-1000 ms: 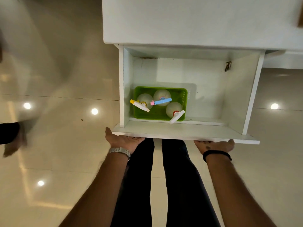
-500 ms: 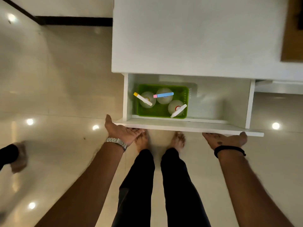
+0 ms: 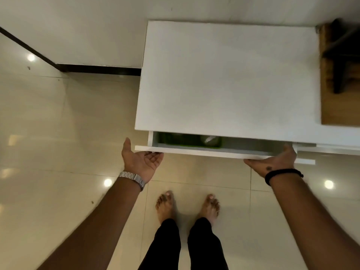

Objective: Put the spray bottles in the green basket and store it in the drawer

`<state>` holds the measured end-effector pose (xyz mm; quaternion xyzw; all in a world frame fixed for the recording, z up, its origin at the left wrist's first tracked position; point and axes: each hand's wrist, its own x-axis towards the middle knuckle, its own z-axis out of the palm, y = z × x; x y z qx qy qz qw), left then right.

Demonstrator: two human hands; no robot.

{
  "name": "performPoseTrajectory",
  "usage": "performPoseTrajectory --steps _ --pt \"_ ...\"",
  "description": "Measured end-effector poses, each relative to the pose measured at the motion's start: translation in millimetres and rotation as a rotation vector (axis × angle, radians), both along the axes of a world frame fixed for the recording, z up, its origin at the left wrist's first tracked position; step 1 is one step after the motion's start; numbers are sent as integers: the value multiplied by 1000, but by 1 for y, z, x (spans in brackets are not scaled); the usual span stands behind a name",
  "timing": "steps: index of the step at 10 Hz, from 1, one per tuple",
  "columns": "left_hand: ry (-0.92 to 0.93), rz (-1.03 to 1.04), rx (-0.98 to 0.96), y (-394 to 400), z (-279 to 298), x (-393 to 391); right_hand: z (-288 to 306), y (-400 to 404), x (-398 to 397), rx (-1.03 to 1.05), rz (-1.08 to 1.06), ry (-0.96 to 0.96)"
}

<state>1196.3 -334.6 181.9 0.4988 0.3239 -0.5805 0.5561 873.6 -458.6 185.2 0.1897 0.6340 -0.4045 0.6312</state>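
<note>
The white drawer (image 3: 204, 152) stands only a narrow gap out of the white cabinet (image 3: 229, 78). Through the gap I see a strip of the green basket (image 3: 175, 140) and the white tip of one spray bottle (image 3: 209, 139); the other bottles are hidden under the cabinet top. My left hand (image 3: 141, 162) is palm-up with fingers spread, its fingertips under the left end of the drawer front. My right hand (image 3: 276, 161) presses flat against the right end of the drawer front.
Glossy beige floor tiles lie all around, with my bare feet (image 3: 187, 205) just in front of the drawer. A wooden surface with a dark object (image 3: 339, 75) sits right of the cabinet. A black skirting strip (image 3: 97, 69) runs along the wall at left.
The drawer has slid inward from wide open to nearly shut, both hands following its front panel. The basket and bottles have gone almost entirely under the cabinet top.
</note>
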Motion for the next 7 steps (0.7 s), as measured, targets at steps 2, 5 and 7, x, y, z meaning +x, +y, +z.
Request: performPoseTrajectory --steps 2,5,7 --pt "-132 -12 -64 -28 4 13 1 -40 1 -44 108 53" --pt "-319 -498 43 -13 -10 -13 -1 -4 18 -177 393 101" --pt "-1175 -1572 233 52 -19 -76 -22 85 46 -134 1030 478"
